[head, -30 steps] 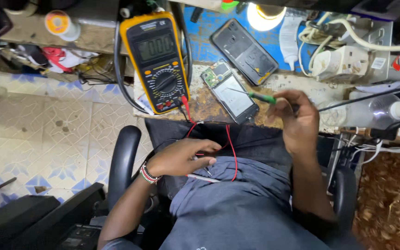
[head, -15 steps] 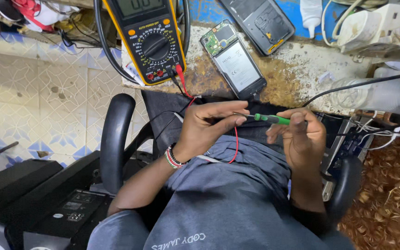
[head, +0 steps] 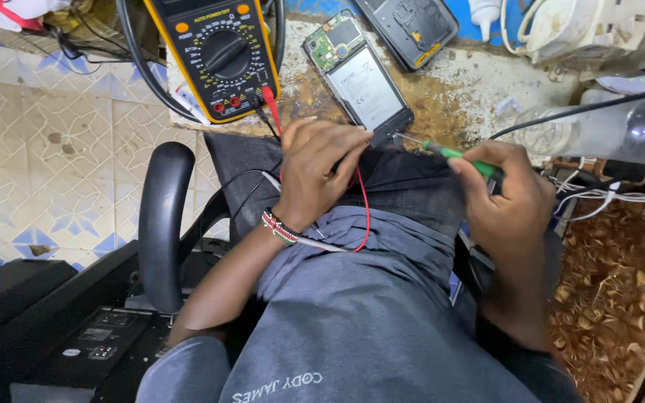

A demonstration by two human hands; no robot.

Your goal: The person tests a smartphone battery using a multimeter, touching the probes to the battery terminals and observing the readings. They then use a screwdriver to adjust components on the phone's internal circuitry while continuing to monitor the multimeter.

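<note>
Two hands work at the bench edge: right hand [head: 513, 198] closed around the green screwdriver [head: 453, 154], its tip at the opened phone's [head: 360, 75] 5 o'clock corner, left hand [head: 319, 168] curled, contents unclear; keep the tip square, pressure light.

Bare worktop [head: 457, 89] only right of phone [head: 360, 82], toward near edge. Blocked left by meter [head: 214, 56] and leads [head: 363, 201]; far edge by back cover [head: 412, 26]; right edge by bottle [head: 599, 127], cables.
</note>
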